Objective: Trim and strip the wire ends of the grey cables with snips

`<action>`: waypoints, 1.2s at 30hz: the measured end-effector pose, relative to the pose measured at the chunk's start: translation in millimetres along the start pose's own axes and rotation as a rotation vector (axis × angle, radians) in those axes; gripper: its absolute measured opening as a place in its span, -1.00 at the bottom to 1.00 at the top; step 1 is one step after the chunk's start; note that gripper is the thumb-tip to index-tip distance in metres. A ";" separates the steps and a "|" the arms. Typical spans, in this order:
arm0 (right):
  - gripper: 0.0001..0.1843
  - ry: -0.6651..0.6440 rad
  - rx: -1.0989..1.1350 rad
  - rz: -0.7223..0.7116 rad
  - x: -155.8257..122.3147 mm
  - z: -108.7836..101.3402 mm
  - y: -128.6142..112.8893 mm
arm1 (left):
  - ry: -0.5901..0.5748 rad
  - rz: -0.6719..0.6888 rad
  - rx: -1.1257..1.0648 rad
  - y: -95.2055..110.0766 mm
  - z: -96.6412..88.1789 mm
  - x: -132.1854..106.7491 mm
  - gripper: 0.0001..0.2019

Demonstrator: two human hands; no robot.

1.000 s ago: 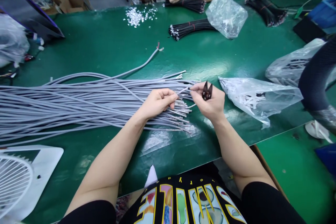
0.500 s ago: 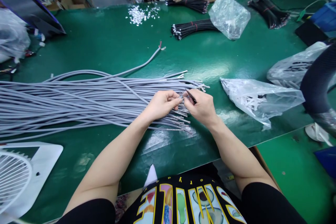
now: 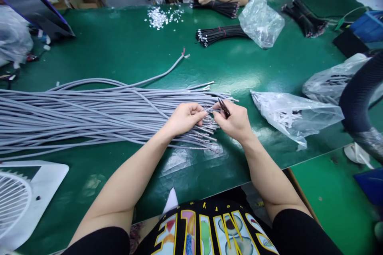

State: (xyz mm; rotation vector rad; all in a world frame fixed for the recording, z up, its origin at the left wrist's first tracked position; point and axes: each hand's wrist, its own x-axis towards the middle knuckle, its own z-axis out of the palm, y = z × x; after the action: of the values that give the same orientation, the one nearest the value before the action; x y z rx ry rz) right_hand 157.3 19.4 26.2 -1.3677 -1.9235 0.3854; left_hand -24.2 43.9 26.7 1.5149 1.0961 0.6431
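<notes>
While my left fingers [image 3: 198, 118] pinch one cable [image 3: 209, 109] near its end, thumb to forefinger, my right fingers [image 3: 220, 120] curl round snips [image 3: 224, 108], blades up and away from me, thumb and forefinger by the cable's tip. Held end sits over the right end of the pile [image 3: 98, 107], pointing right, long axis roughly crosswise to me. Pile runs likewise; its ends crowd beneath my fingers. Bag [image 3: 320, 110] near, right; black bundle [image 3: 223, 35] farther across worktop [image 3: 119, 51]; fan [image 3: 52, 181] near left.
</notes>
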 end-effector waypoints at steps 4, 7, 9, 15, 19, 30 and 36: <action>-0.88 -0.057 0.019 -0.008 0.0 4.6 -0.2 | -0.029 -0.004 -0.005 0.4 0.2 -0.2 -0.75; -0.88 -0.085 0.020 -0.056 -0.1 8.0 -0.8 | -0.053 -0.013 0.002 1.2 0.3 -0.3 -0.75; -0.92 -0.076 0.013 -0.072 -0.2 9.2 -1.3 | -0.057 -0.019 0.001 1.9 0.2 -0.3 -0.75; -0.92 -0.051 -0.034 -0.096 0.5 10.5 -0.3 | -0.069 -0.068 -0.050 6.9 -1.5 -1.2 -0.71; -0.91 -0.011 -0.098 -0.109 0.7 12.4 -2.1 | -0.049 -0.108 -0.111 11.2 -6.2 -2.2 -0.71; -0.89 -0.002 0.005 -0.085 -0.3 6.6 3.1 | -0.012 -0.061 -0.303 19.4 -22.9 -7.9 -0.70; -0.83 0.132 0.233 -0.055 -2.3 -17.1 -0.4 | -0.130 -0.098 -0.101 20.2 -18.6 -10.5 -0.74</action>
State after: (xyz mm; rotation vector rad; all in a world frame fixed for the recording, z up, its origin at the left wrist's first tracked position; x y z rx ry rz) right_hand 169.5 14.3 37.2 -1.1577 -1.7446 0.4658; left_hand -38.7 43.7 52.3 1.3878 1.0170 0.5181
